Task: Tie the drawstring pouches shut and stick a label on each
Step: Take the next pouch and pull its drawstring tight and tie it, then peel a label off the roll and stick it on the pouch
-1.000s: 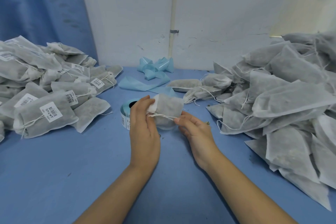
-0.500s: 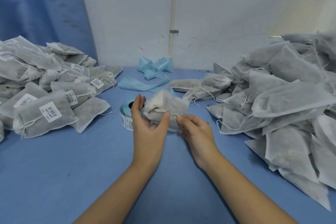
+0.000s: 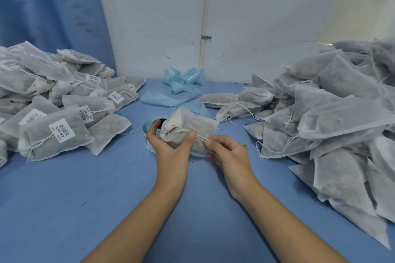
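Both forearms come up from the bottom edge, the left from about 6 o'clock and the right from about 5 o'clock, and meet at the middle of the blue table (image 3: 85, 198). The left hand (image 3: 168, 149) shows its back to the camera. Its fingers curl round the gathered neck of a grey drawstring pouch (image 3: 201, 128) and its thumb presses on the cloth just below the cinch. The right hand (image 3: 228, 153) sits just at 3 o'clock of the left, with thumb and forefinger pinched together on the white drawstring (image 3: 198, 136). The string runs taut from the neck to that pinch. The other right fingers are loosely curled under the pouch body.

The pouch is held at the centre of the view, neck toward 9 o'clock and body toward 3 o'clock, partly covering a roll of labels (image 3: 150, 134) that stands on the table.

At 9 to 10 o'clock lies a heap of tied pouches (image 3: 53, 113), each with a white sticker carrying a barcode and a short line of characters, too small to read. The roll's outer label also carries print that cannot be made out. At 3 o'clock a larger heap of unlabelled pouches (image 3: 331, 113) is piled, many with loose strings. At 12 o'clock a pale blue backing strip (image 3: 171, 98) trails toward a crumpled bundle (image 3: 186, 80) against the white wall.
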{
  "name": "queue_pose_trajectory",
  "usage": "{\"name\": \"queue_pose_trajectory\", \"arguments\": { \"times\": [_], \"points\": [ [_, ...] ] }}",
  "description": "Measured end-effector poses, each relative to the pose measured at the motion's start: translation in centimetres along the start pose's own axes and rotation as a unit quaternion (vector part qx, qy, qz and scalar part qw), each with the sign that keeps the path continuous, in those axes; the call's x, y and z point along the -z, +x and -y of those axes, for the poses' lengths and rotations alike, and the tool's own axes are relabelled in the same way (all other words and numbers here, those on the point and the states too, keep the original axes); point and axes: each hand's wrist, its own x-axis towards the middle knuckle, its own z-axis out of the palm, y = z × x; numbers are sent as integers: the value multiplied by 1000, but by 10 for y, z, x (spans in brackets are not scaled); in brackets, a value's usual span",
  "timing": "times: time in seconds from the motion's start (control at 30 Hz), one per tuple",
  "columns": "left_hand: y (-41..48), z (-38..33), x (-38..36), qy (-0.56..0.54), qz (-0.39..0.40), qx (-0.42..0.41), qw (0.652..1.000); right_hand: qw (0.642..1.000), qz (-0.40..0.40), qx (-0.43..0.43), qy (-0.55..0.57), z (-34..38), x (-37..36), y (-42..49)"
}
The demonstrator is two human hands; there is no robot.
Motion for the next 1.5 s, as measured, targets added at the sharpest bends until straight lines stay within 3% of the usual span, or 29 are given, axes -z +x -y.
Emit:
{"name": "queue_pose_trajectory", "arguments": {
  "times": [0.27, 0.5, 0.63, 0.7, 0.83, 0.9, 1.07, 1.3, 1.5],
  "points": [
    [4, -1, 2, -69, -15, 87, 994, 998, 20, 19, -63, 2, -3, -3],
    [11, -15, 17, 7, -16, -30, 999, 977, 14, 42, -207, -6, -7, -3],
    [16, -21, 34, 74, 8, -63, 995, 914, 63, 115, -384, -8, -11, 6],
    [18, -21, 40, 82, 16, -44, 996, 876, 81, 121, -461, -6, -15, 11],
    [20, -18, 45, 125, 68, -10, 990, 763, 81, 162, -621, -9, -26, 13],
    [21, -17, 46, 138, 79, 9, 987, 739, 74, 195, -640, -12, -30, 8],
    [22, -16, 45, 156, 88, 29, 983, 778, 73, 217, -584, -7, -24, 4],
    [27, -9, 47, 218, 72, 25, 973, 796, -23, 172, -580, 1, 1, 16],
    [30, -7, 46, 352, 89, -3, 932, 833, -84, 155, -525, 5, 12, 18]
  ]
}}
